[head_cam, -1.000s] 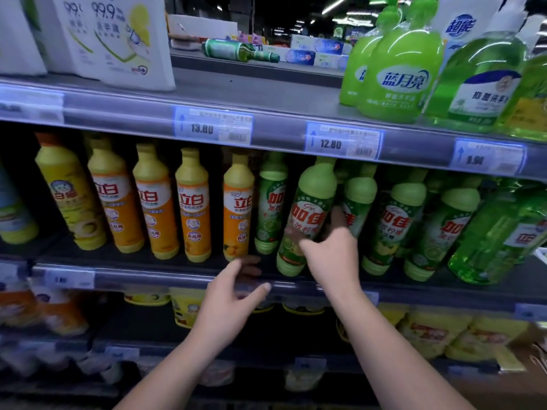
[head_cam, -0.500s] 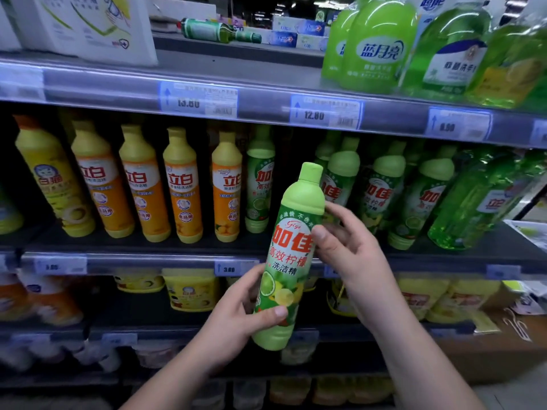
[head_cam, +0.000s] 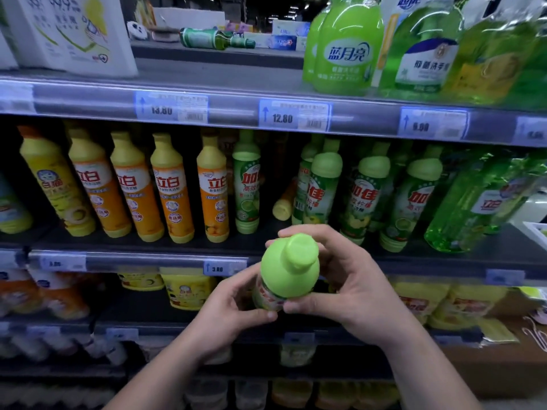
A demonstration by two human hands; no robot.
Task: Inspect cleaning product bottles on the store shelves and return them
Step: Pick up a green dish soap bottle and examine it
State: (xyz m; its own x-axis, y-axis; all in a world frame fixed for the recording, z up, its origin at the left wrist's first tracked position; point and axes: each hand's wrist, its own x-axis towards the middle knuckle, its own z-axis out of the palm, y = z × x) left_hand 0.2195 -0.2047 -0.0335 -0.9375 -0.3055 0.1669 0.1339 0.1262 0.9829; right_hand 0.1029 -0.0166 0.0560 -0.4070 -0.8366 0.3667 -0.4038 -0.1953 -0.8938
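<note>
Low in the centre of the head view, in front of the middle shelf (head_cam: 148,257), I hold the green bottle (head_cam: 288,269) tipped toward me. Its cap faces the camera and most of the label is hidden. My left grip (head_cam: 233,306) wraps the lower body, thumb across the label. My right grip (head_cam: 349,291) is curled round the shoulder, fingers behind the cap and thumb below it. Both are closed on the bottle. Above them, mid-frame, the row of like green bottles (head_cam: 324,187) shows a dark gap, and a small orange bottle (head_cam: 285,202) lies tilted over in it.

To inspect well, I judge I should let the left grip bear the weight while the right turns the bottle slowly, bringing the label upright to read and checking that the cap sits tight. The plastic looks smooth, so a firm hold low down matters. On the return, the toppled orange bottle may crowd the gap, so I would set the base down in front of it, upright, label outward.
</note>
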